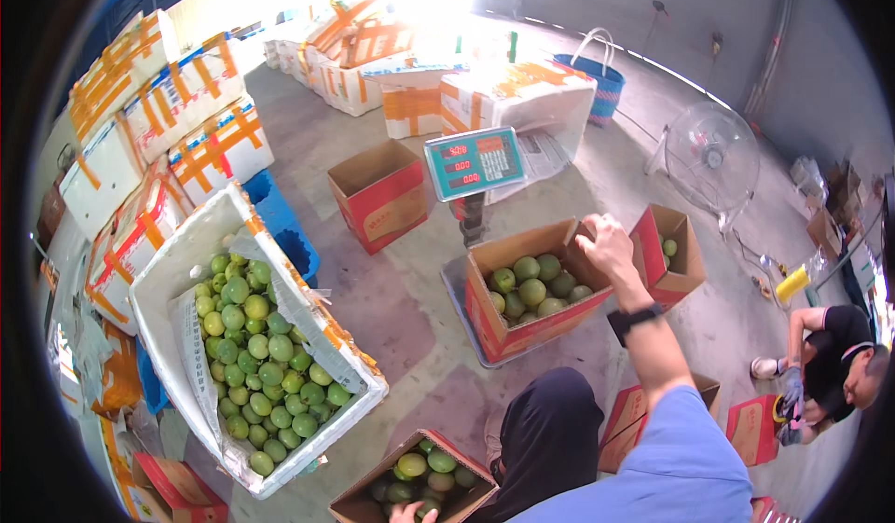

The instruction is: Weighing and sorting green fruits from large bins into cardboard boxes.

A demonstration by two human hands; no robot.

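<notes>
My right hand (606,243) reaches out to an open red-and-brown carton (522,332) and grips its far right flap. The carton holds several green round fruits (531,285) and stands on the grey platform (455,285) of a floor scale. The scale's green display (474,161) rises behind it. Only the fingertips of my left hand (407,514) show at the bottom edge, over green fruits in another open carton (368,497). A big white foam box (186,253) full of green fruits (252,355) lies to my left.
An empty red carton (387,211) stands behind the scale. A small carton (685,271) to its right holds one fruit. Taped white foam boxes (168,103) are stacked left and behind. A fan (713,155), a blue basket (597,85) and a crouching person (839,364) are to the right.
</notes>
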